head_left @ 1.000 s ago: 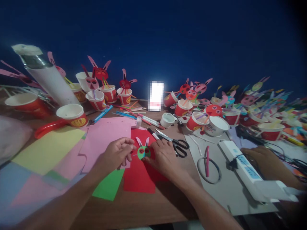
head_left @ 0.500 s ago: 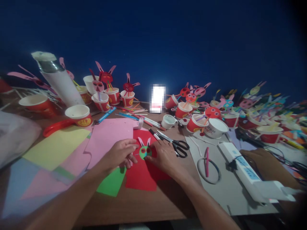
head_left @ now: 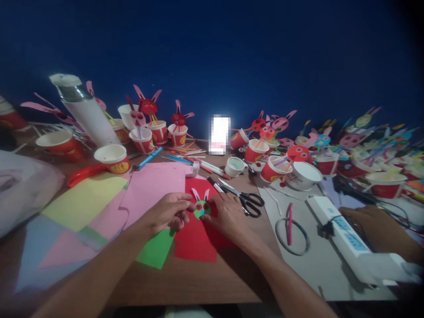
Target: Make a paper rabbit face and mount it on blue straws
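A green paper rabbit face (head_left: 200,213) with pink ears, red-rimmed eyes and a blue spot lies over a red sheet (head_left: 195,247). My right hand (head_left: 230,216) grips the face at its right edge, thumb low and fingers above. To its left, my left hand (head_left: 170,213) has thumb and forefinger pinched together close to the face's edge; whatever is between them is too small to tell. A green sheet (head_left: 155,251) sits below my left wrist. Black-handled scissors (head_left: 250,201) and a marker (head_left: 215,184) rest just beyond my right hand.
Coloured paper sheets (head_left: 89,201) spread at left. Red paper cups (head_left: 142,140) with paper rabbits on straws line the back, near a white flask (head_left: 88,117) and a lit phone (head_left: 219,134). At right are a grey ring (head_left: 292,236), a power strip (head_left: 344,240) and a white bowl (head_left: 303,176).
The view has shifted slightly, so things appear a little displaced. My left fingertips have closed in a bit more beside the rabbit face; my right hand keeps its hold.
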`<state>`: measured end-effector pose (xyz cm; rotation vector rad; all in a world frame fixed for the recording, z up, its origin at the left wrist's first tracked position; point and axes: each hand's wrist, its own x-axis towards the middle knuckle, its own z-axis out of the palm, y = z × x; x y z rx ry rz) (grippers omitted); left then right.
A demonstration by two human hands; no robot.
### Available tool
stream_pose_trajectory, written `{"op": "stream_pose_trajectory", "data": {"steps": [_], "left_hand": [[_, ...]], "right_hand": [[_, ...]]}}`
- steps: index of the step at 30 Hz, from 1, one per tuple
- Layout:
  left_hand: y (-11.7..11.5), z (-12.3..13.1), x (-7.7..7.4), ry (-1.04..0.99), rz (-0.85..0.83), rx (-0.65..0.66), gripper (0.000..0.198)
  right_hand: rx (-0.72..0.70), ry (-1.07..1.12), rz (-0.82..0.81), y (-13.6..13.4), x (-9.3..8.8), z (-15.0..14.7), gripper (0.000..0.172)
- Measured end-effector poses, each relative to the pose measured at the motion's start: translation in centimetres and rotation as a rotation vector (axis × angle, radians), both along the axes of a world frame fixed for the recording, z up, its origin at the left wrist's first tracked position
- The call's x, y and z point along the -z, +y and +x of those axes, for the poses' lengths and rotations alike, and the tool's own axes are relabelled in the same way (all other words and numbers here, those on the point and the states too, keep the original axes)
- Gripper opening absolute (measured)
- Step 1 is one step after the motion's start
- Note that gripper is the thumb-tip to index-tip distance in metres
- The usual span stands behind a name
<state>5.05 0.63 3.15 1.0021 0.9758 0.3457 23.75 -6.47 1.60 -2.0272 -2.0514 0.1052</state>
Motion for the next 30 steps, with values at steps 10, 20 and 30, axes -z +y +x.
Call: {"op": "stream_pose_trajectory", "data": {"steps": [10,20,30], "left_hand": [[0.7,1.8,0.6,0.313,0.232,0.182,0.014],[0.3,3.1,1.5,0.498,0.624,0.149,0.014],[0.0,2.0,-0.2,0.531,0.678,0.155,0.013]], "right_hand": [[-0.017,0.020,0.030,-0.2,0.4,0.1,0.028],[-0.045,0.024,0.021,-0.5,0.1,0.4,0.027],[-0.068,0.146,0.005,-0.4,-0.2,0.7,0.024]]}}
